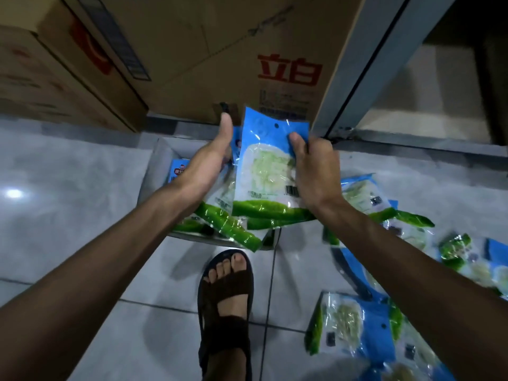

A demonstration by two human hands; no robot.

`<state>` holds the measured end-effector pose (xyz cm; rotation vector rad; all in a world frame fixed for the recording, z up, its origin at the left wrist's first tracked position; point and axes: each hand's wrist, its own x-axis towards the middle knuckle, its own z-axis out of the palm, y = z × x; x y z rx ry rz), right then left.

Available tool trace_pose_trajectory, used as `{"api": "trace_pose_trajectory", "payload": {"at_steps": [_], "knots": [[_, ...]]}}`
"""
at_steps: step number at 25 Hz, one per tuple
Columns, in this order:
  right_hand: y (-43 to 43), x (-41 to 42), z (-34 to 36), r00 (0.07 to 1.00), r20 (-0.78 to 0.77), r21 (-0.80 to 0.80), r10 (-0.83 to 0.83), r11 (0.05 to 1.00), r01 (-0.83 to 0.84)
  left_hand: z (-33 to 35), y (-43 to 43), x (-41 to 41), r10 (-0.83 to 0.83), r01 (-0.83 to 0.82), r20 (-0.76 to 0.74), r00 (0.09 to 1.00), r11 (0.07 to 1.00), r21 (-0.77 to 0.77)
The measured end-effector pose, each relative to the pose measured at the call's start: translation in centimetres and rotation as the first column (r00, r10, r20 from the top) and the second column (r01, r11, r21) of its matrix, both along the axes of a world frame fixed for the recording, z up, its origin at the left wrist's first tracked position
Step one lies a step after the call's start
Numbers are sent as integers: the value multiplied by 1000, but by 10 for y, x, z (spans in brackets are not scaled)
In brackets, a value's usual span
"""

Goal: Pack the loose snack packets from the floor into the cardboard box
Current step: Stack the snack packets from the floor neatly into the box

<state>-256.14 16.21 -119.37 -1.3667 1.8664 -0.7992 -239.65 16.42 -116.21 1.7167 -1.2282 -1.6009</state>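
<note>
One snack packet (265,171) in right hand (316,171) points blue end away.

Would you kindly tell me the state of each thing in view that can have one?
Cardboard box: open on the floor, packets already inside.
Held packets: stacked, raised over the box between both hands.
Left hand: holds the stack's left side, thumb up, fingers hidden.
Right hand: grips the stack's right edge, thumb on front.
Floor packets: loose on the tiles, not yet packed.
</note>
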Motion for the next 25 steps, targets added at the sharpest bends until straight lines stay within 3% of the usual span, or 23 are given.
{"api": "trace_pose_trajectory", "payload": {"at_steps": [2, 5, 7, 9, 11, 14, 18, 21, 25], "knots": [[2, 3, -2, 1000, -7, -28, 24, 999, -24, 0, 7, 7, -78, 80, -100, 992, 997, 12], [10, 9, 3, 971, 213, -12, 110, 994, -110, -2, 7, 21, -107, 106, -98, 989, 994, -13], [13, 11, 3, 867, 423, -20, 265, 959, -283, -6, 1, 35, -67, 66, -22, 997, 997, -42], [14, 16, 0, 791, 470, -35, 391, 904, -426, -10, -3, 52, -82, 83, 25, 996, 996, -34], [14, 24, -1, 825, 417, 13, 382, 905, -425, -14, -2, 66, -126, 129, 90, 988, 991, -23], [19, 32, -6, 901, 297, 94, 316, 930, -357, -22, 3, 72, -52, 55, 124, 991, 998, -25], [27, 30, -15, 849, 508, 167, 146, 950, -264, -34, 7, 79, 58, -19, 274, 960, 990, -142], [31, 25, -21, 936, 297, 191, 188, 949, -251, -36, 5, 99, 179, -93, 369, 912, 967, -239], [39, 38, -34, 956, 61, 267, 286, 919, -292, -50, 4, 113, 236, -199, 277, 932, 968, -154]]}}
